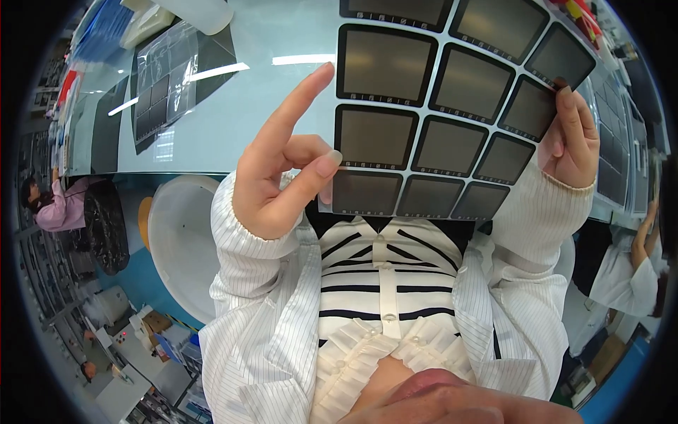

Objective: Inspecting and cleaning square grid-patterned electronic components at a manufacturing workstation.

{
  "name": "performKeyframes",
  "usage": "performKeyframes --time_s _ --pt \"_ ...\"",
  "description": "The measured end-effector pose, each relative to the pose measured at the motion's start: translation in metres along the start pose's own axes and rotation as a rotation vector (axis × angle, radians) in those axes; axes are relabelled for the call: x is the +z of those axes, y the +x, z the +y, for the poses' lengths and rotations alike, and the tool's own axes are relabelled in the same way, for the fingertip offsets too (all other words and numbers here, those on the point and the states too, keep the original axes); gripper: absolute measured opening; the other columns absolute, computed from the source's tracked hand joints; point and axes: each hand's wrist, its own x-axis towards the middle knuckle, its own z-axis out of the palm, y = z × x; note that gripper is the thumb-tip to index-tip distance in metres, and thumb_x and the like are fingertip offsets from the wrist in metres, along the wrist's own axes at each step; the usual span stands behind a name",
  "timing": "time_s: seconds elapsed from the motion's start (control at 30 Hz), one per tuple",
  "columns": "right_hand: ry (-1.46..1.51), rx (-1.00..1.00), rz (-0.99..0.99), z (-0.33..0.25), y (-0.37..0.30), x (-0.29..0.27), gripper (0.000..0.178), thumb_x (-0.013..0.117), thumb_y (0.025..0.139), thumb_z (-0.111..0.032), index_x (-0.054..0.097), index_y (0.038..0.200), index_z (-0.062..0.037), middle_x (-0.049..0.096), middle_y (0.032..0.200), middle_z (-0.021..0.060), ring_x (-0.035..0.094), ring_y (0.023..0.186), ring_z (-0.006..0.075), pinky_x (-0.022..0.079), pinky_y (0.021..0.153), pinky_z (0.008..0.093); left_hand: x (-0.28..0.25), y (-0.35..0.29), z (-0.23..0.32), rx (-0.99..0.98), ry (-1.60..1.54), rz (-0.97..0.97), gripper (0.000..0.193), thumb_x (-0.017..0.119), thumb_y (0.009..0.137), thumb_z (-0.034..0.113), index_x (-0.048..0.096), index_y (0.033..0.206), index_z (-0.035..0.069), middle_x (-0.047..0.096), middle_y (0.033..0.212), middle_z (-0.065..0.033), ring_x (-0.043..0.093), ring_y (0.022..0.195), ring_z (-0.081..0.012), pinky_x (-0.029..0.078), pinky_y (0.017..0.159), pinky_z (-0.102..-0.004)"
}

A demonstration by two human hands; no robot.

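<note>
I hold up a thin sheet of dark grey rectangular panels point(452, 145), each with a black border and a row of small marks along its lower edge. Pale gaps separate the panels, and the sheet's top runs out of view. At its lower left edge, my left hand point(272, 173) pinches the sheet by the thumb, with the index finger stretched upward beside the edge. My right hand point(575, 141) grips the right edge, thumb on the front; its other fingers are partly hidden. The sheet is raised in front of my chest, over the table's near edge.
On the pale glossy table point(289, 32) lie clear plastic sheets with dark panels point(159, 95), near a white cylindrical container point(201, 10). More panelled sheets point(613, 141) lie at right. Below left stand a white tub point(180, 240) and a black plastic bag point(106, 226). People work on both sides.
</note>
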Motion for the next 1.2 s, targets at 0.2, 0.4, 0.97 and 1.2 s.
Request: performKeyframes --time_s 0.2,0.4,0.97,1.2 --pt "0.067 -0.094 0.080 -0.005 0.010 0.003 0.021 0.062 0.086 -0.011 0.065 0.104 -0.0034 0.067 0.096 0.0104 0.045 0.044 0.0043 0.032 0.041 0.0122 -0.003 -0.002 0.000 -0.066 -0.056 -0.057 0.059 0.051 0.080 -0.005 0.029 0.135 -0.007 0.057 0.077 -0.0072 0.054 0.060 -0.0088 0.045 0.055 -0.0185" --pt "0.059 -0.135 0.023 -0.012 0.023 0.004 0.021 0.058 0.088 -0.016 0.064 0.102 -0.0010 0.067 0.096 0.0133 0.045 0.044 0.0058 0.037 0.043 0.0138 -0.003 -0.004 0.000 -0.046 0.017 -0.020 0.058 0.054 0.078 -0.006 0.036 0.133 -0.005 0.055 0.074 -0.0035 0.053 0.065 -0.0082 0.044 0.056 -0.0177" --pt "0.001 -0.178 -0.014 -0.011 0.038 0.006 0.026 0.049 0.093 -0.009 0.058 0.115 -0.0005 0.062 0.111 0.0120 0.037 0.045 0.0040 0.035 0.049 0.0107 -0.007 -0.010 -0.007 0.005 -0.054 0.112 0.052 0.042 0.087 -0.004 0.027 0.137 -0.006 0.054 0.070 -0.0036 0.044 0.050 -0.0024 0.036 0.042 -0.0141" --pt "0.030 -0.041 0.123 -0.025 0.031 0.061 0.013 0.055 0.090 -0.012 0.062 0.095 -0.0016 0.055 0.057 -0.0030 0.036 0.039 0.0017 0.027 0.038 0.0152 -0.013 -0.013 -0.003 -0.072 -0.021 0.131 0.052 0.043 0.091 0.006 0.023 0.138 -0.004 0.059 0.071 -0.0049 0.045 0.048 -0.0026 0.035 0.045 -0.0145"
